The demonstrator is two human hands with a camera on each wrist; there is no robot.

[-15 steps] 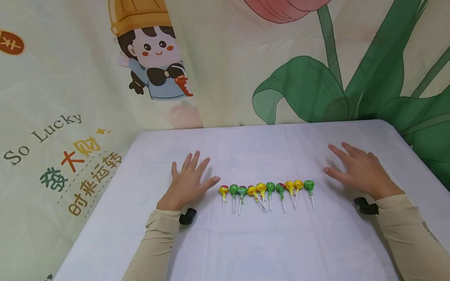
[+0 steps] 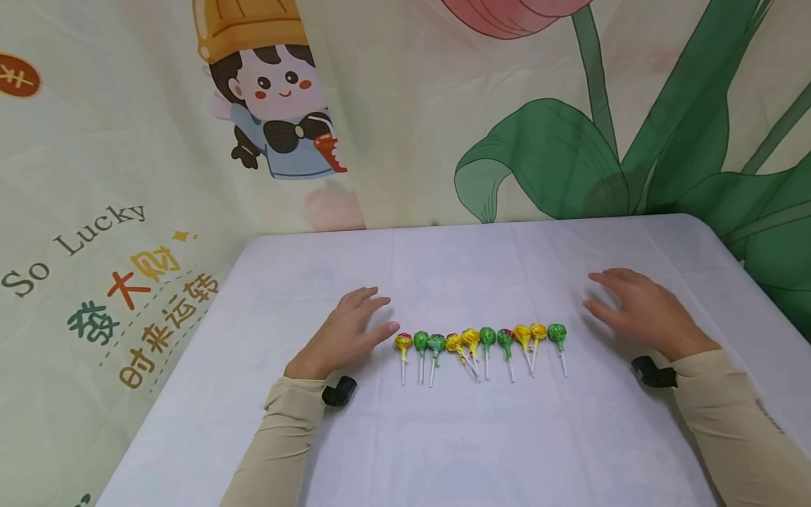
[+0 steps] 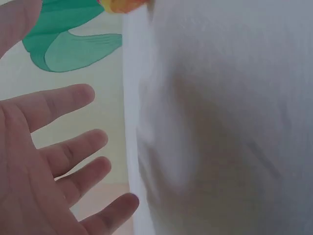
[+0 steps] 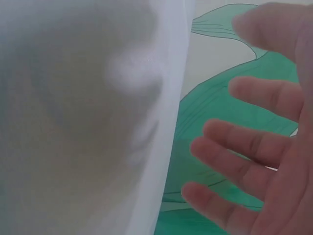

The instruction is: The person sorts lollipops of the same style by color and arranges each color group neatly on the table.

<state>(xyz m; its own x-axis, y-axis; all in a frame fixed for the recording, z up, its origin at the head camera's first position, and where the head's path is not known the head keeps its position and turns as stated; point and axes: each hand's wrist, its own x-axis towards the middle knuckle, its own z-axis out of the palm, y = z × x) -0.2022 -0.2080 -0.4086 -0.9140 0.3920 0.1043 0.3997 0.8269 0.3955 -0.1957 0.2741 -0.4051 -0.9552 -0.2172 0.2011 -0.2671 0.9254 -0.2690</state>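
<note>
A row of several wrapped lollipops (image 2: 486,338), green and yellow with some red, lies across the middle of the table, white sticks pointing toward me. My left hand (image 2: 345,331) is just left of the row, its thumb tip close to the leftmost yellow and red lollipop (image 2: 403,342). Right of the row and further back, my right hand (image 2: 652,313) is nearest to the green lollipop (image 2: 557,334) at that end. Both hands are empty, with fingers spread apart and relaxed in the wrist views. Part of a yellow and red wrapper (image 3: 122,5) shows at the top of the left wrist view.
A white cloth covers the table (image 2: 443,443), whose far edge meets a printed curtain (image 2: 405,141) with a cartoon figure and green leaves. Each wrist carries a small black camera (image 2: 340,391), below a beige sleeve (image 2: 285,429).
The left hand's fingers have turned from spread upward to pointing right, toward the row. My right hand has shifted slightly toward me, its fingers lower. The lollipops have stayed in place.
</note>
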